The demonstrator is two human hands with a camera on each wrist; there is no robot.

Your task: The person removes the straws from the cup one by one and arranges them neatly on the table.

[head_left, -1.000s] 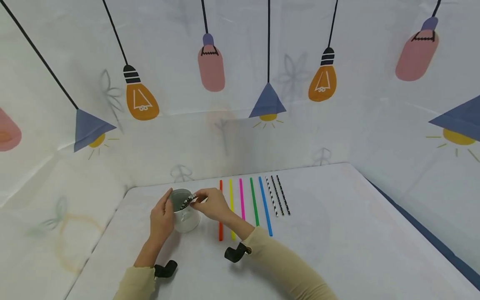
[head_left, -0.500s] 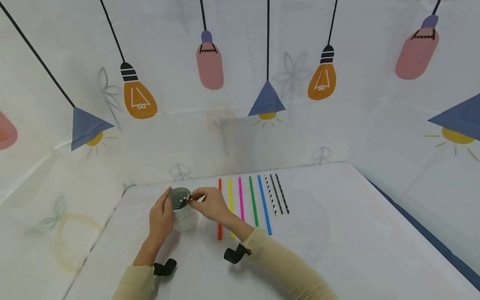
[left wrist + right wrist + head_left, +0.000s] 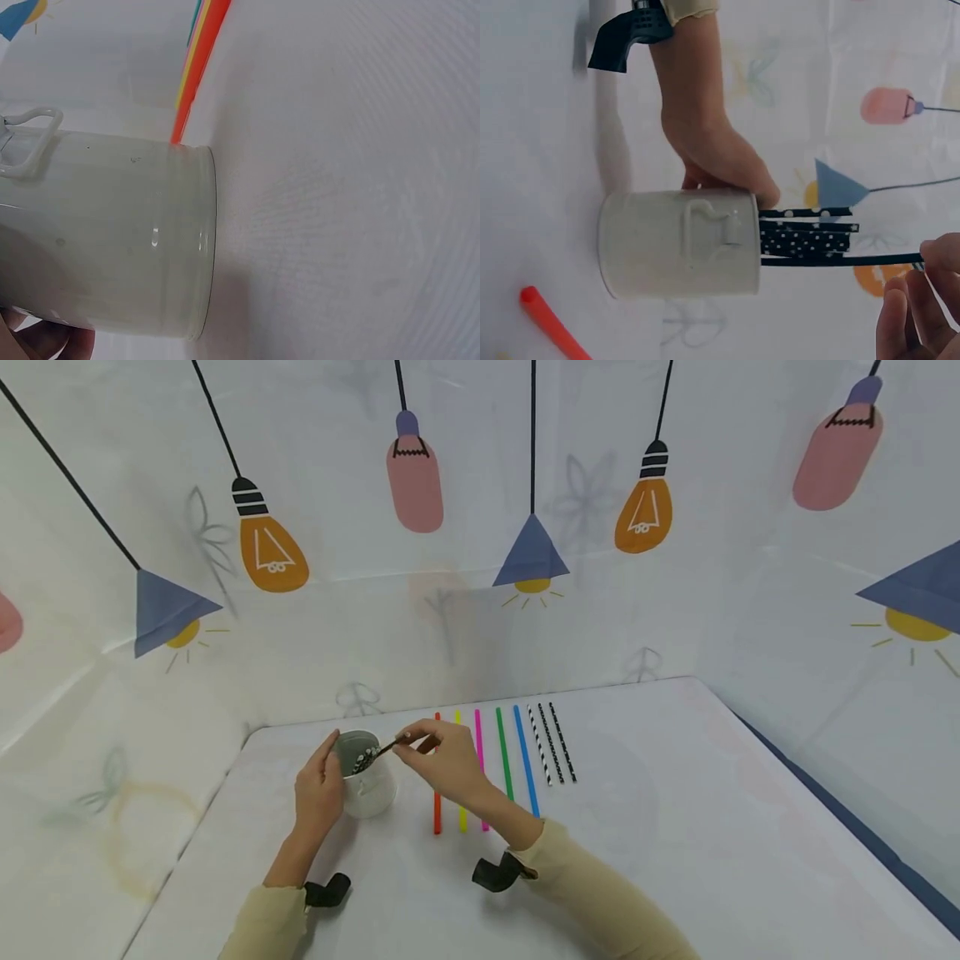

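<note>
A white metal canister (image 3: 372,795) with a small side handle stands on the table, its mouth toward me. My left hand (image 3: 318,792) holds it round its left side, thumb up at the rim. Inside are several black-and-white patterned straws (image 3: 806,241), their ends sticking out past the rim in the right wrist view. My right hand (image 3: 452,764) pinches the end of one dark straw (image 3: 832,262) between thumb and fingers, up and to the right of the rim. That straw's other end is still within the canister, hidden by its wall in the right wrist view.
Right of the canister, straws lie in a row: orange (image 3: 437,814), yellow (image 3: 462,821), pink (image 3: 479,735), green (image 3: 504,752), blue (image 3: 526,760), then three black-and-white patterned ones (image 3: 551,747). A white sheet printed with lamps (image 3: 465,635) rises behind the table.
My right hand has moved from the canister's rim up and to the right, drawing one dark straw partway out. My left hand keeps its hold on the canister.
</note>
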